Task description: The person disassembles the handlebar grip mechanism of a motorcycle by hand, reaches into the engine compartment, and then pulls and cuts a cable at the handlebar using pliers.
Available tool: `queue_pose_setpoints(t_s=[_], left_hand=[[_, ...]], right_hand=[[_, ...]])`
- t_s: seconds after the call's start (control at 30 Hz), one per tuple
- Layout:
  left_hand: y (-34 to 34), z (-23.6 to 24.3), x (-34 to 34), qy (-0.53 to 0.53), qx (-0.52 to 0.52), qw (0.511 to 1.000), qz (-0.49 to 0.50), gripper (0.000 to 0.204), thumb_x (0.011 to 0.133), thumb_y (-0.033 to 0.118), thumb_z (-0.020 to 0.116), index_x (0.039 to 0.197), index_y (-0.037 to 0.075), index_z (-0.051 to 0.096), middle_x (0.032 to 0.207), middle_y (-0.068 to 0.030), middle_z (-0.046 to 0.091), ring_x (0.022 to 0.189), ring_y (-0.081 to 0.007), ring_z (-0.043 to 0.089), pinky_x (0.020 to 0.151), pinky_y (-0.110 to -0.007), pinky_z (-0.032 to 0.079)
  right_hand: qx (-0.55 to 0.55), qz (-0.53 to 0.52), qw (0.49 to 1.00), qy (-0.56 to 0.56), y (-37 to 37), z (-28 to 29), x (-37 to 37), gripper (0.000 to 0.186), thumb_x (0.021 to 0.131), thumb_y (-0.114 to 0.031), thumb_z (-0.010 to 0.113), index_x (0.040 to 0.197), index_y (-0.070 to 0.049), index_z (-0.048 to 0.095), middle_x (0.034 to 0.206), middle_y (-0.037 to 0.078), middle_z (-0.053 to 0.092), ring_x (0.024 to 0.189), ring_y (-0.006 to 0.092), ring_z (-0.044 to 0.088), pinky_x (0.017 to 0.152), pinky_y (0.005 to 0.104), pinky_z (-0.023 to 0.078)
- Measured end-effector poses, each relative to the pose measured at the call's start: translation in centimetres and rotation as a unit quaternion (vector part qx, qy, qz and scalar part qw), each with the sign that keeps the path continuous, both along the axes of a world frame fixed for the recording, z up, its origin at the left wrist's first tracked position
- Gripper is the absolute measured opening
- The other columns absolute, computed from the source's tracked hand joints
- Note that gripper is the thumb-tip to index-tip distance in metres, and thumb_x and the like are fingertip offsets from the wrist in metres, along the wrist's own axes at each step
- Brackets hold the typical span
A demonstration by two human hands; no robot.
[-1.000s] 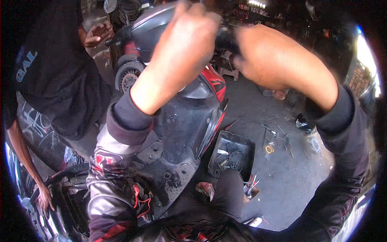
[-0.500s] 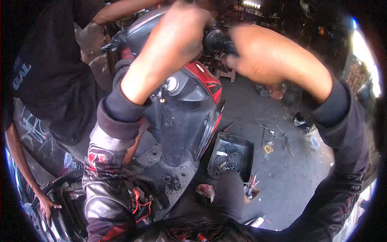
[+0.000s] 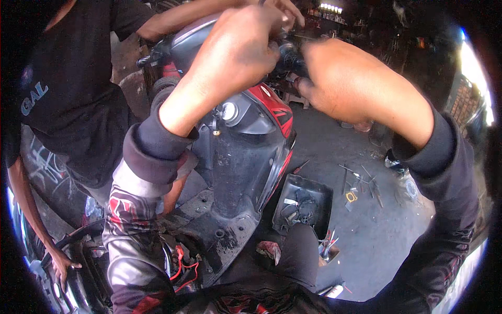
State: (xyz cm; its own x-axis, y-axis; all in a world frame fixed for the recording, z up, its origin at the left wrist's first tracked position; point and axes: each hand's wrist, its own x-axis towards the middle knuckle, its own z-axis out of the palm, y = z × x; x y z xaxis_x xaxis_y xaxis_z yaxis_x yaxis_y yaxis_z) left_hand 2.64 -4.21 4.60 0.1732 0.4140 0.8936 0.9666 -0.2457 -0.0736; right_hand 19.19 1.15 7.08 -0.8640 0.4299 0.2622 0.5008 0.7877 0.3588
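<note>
Both my arms reach up over a scooter [image 3: 235, 167] with a dark inner panel and red side trim. Between my hands is a black, rounded part like a handlebar grip [image 3: 291, 58]. My right hand [image 3: 345, 78] is closed at its outer end, thumb low, most fingers hidden. My left hand [image 3: 243, 47] is curled in a fist at the inner side; what it pinches is blurred and hidden. Just beyond it, a co-worker's hand [image 3: 286, 11] reaches in from the left. The ignition key [image 3: 216, 131] hangs beside a round pale lock [image 3: 227, 111].
A black tray [image 3: 324, 191] with small parts lies right of the footboard [image 3: 209, 225]. Several tools [image 3: 366, 183] and a yellow gasket [image 3: 351, 197] lie on the floor. At left stands the co-worker in a dark shirt [image 3: 68, 99], one hand [image 3: 63, 264] on black bodywork. Red wires [image 3: 183, 261] show at lower left.
The co-worker's hand has come into sight at the top, beside my left hand. My hands sit slightly lower and further right in the picture, still around the black part.
</note>
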Motion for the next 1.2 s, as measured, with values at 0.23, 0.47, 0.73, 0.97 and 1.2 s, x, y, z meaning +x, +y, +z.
queue_pose_setpoints(t_s=[0.23, 0.47, 0.73, 0.97, 1.2], left_hand=[[0.4, 0.6, -0.6, -0.033, -0.022, 0.999, -0.030, 0.027, 0.074, -0.004, 0.061, 0.101, -0.008, 0.067, 0.091, -0.0312, 0.069, 0.094, -0.0459, 0.067, 0.080, -0.048, 0.052], [-1.1, 0.2, 0.0, -0.020, -0.012, 0.998, -0.050, 0.027, 0.078, -0.004, 0.060, 0.104, -0.009, 0.066, 0.090, -0.0314, 0.068, 0.093, -0.0472, 0.067, 0.080, -0.051, 0.051], [-0.8, 1.3, -0.3, 0.099, -0.100, 0.990, 0.008, 0.043, 0.078, -0.010, 0.054, 0.120, -0.007, 0.047, 0.084, -0.0313, 0.067, 0.089, -0.0494, 0.065, 0.074, -0.056, 0.050], [-0.4, 1.0, -1.0, 0.125, -0.102, 0.987, -0.014, 0.045, 0.079, -0.010, 0.053, 0.123, -0.007, 0.043, 0.084, -0.0309, 0.065, 0.087, -0.0503, 0.065, 0.075, -0.055, 0.050], [-0.5, 1.2, -1.4, 0.160, -0.062, 0.985, -0.035, 0.043, 0.084, -0.007, 0.053, 0.125, -0.006, 0.041, 0.087, -0.0302, 0.062, 0.086, -0.0494, 0.064, 0.072, -0.053, 0.049]], right_hand=[[0.078, 0.077, 0.994, 0.019, 1.6, -0.8, 0.1, 0.028, 0.096, -0.018, 0.062, 0.096, 0.010, 0.063, 0.059, 0.023, 0.065, 0.059, 0.0380, 0.070, 0.064, 0.0451, 0.060], [0.059, 0.074, 0.995, 0.009, 1.3, -0.5, 0.3, 0.026, 0.096, -0.017, 0.062, 0.099, 0.009, 0.063, 0.059, 0.022, 0.065, 0.052, 0.0348, 0.069, 0.057, 0.0435, 0.060], [0.015, 0.050, 0.998, 0.031, 1.2, -0.6, 0.2, 0.028, 0.095, -0.016, 0.062, 0.103, 0.011, 0.061, 0.062, 0.022, 0.067, 0.049, 0.0311, 0.069, 0.054, 0.0424, 0.060], [-0.001, 0.030, 0.999, 0.035, 0.3, -0.3, 0.4, 0.028, 0.096, -0.017, 0.061, 0.099, 0.010, 0.063, 0.060, 0.021, 0.066, 0.052, 0.0327, 0.070, 0.059, 0.0427, 0.061], [0.037, 0.069, 0.996, 0.032, 0.8, -0.4, 0.6, 0.034, 0.096, -0.023, 0.065, 0.089, 0.010, 0.066, 0.061, 0.023, 0.065, 0.061, 0.0367, 0.071, 0.067, 0.0455, 0.059]])
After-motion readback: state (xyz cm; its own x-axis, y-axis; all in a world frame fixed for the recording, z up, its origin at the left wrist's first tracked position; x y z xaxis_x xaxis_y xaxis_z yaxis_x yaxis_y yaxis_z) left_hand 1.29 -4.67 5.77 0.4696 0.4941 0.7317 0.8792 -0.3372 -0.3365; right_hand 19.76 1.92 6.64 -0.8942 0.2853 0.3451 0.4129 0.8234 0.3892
